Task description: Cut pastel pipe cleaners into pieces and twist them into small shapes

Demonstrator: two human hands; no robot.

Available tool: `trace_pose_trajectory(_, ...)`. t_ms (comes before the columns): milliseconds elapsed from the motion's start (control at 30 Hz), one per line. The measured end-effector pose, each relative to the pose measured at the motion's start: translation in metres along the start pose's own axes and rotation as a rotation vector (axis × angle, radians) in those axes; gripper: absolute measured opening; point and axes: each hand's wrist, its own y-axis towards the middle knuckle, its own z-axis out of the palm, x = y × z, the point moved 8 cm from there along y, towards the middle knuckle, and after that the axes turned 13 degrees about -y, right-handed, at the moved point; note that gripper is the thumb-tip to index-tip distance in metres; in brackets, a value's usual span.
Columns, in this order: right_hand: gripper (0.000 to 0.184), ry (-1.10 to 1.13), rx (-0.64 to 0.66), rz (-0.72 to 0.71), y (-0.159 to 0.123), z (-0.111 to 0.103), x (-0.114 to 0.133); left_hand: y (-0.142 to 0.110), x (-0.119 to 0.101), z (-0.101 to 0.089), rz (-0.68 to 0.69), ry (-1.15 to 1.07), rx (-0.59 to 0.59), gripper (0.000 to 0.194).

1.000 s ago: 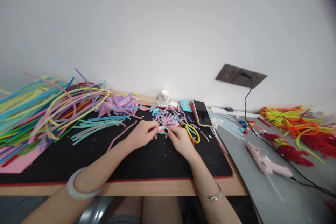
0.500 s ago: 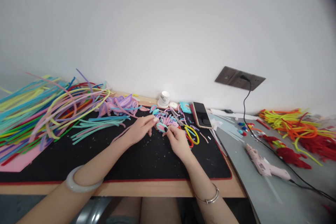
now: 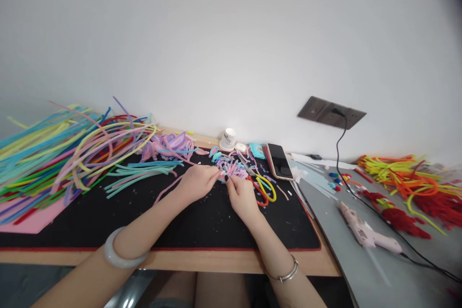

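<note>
My left hand (image 3: pixel 198 183) and my right hand (image 3: pixel 243 196) meet over the black mat (image 3: pixel 202 224). Their fingertips pinch a small pink and teal pipe cleaner piece (image 3: pixel 223 177), mostly covered by the fingers. Just behind them lies a heap of short pink, purple and blue pipe cleaner pieces (image 3: pixel 236 167). Scissors with yellow and orange handles (image 3: pixel 269 187) rest beside my right hand. Left of my left hand is a row of teal pipe cleaners (image 3: pixel 144 169).
Long coloured pipe cleaners (image 3: pixel 72 154) spread over the left side. A white cup (image 3: pixel 228 138) and a phone (image 3: pixel 279 161) stand near the wall. On the grey surface at right lie a pink glue gun (image 3: pixel 364 231), its cable (image 3: pixel 338 149) and orange pipe cleaners (image 3: pixel 400 173).
My left hand's fingers, stretched out before, have curled in and closed on the piece beside my right fingertips. The pink and teal piece is now more hidden. The view has shifted slightly.
</note>
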Motion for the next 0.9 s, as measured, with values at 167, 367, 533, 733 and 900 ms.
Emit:
trace_pose_trajectory(167, 0.027, 0.108, 0.055, 0.026, 0.002, 0.005, -0.003, 0.002, 0.013, 0.001, -0.122, -0.402, 0.068, 0.036)
trace_pose_trajectory(367, 0.024, 0.061, 0.068, 0.007, 0.003, 0.008, -0.006, 0.002, 0.027, 0.018, -0.197, -0.669, 0.064, 0.024)
trace_pose_trajectory(533, 0.026, -0.121, 0.062, -0.045, 0.003, 0.012, 0.002, 0.002, 0.037, 0.020, -0.256, -0.676, 0.015, 0.023)
trace_pose_trajectory(733, 0.030, -0.234, -0.036, 0.109, 0.028, -0.010, -0.013, 0.000, 0.048, -0.004, -0.325, -0.530, -0.147, 0.032)
trace_pose_trajectory(900, 0.031, -0.183, 0.063, 0.200, 0.075, -0.006, -0.018, -0.001, 0.024, 0.015, -0.155, -0.205, 0.124, 0.039)
